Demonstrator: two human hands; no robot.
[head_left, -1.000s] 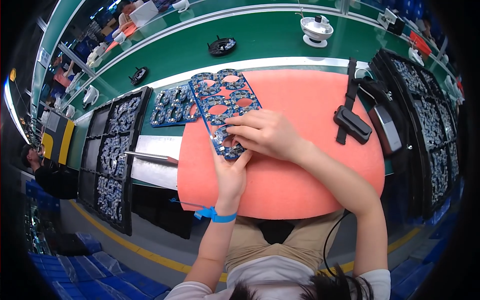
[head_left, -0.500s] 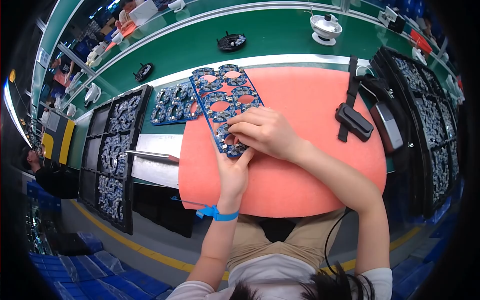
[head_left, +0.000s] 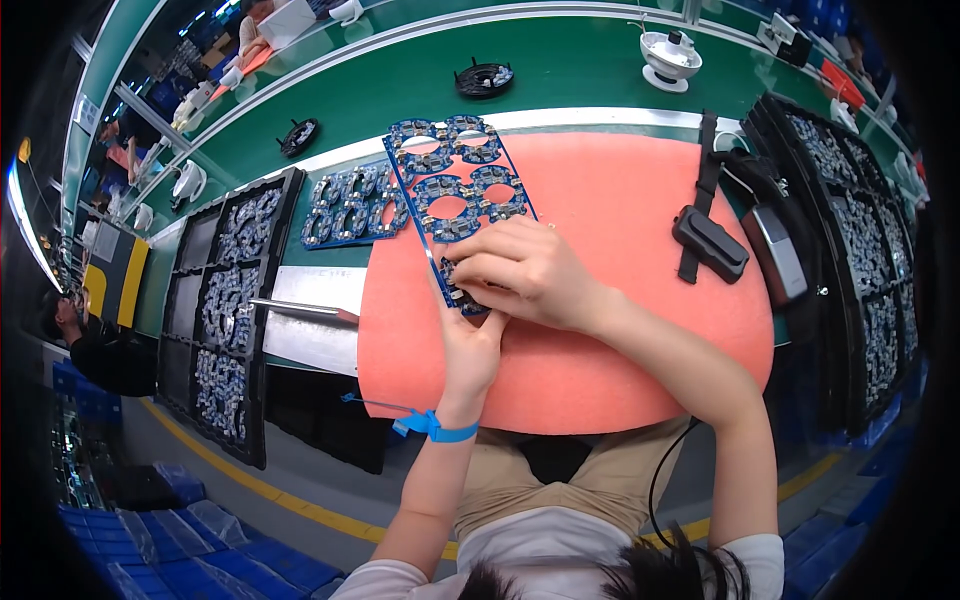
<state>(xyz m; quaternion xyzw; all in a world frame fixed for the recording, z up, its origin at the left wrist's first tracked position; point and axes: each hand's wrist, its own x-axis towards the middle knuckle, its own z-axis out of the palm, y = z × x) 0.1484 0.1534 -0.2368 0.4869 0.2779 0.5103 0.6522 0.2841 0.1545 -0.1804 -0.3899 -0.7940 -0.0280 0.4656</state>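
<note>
A long blue circuit-board panel (head_left: 452, 190) with round cut-outs lies on a salmon-pink mat (head_left: 620, 210). My left hand (head_left: 470, 345) grips the panel's near end from below; its wrist wears a blue strap (head_left: 432, 427). My right hand (head_left: 520, 272) is curled over the same near end, fingers pressing on it. A second blue panel (head_left: 350, 205) lies flat to the left, half off the mat.
Black trays of small boards stand at the left (head_left: 225, 300) and right (head_left: 850, 200). A black handheld device (head_left: 710, 243) with a strap lies on the mat's right side. A white sheet (head_left: 300, 315) is left of the mat. A person (head_left: 85, 335) is at the far left.
The panel and both hands stay nearly in place; the view has shifted slightly and my right fingers have moved a little on the panel's near end.
</note>
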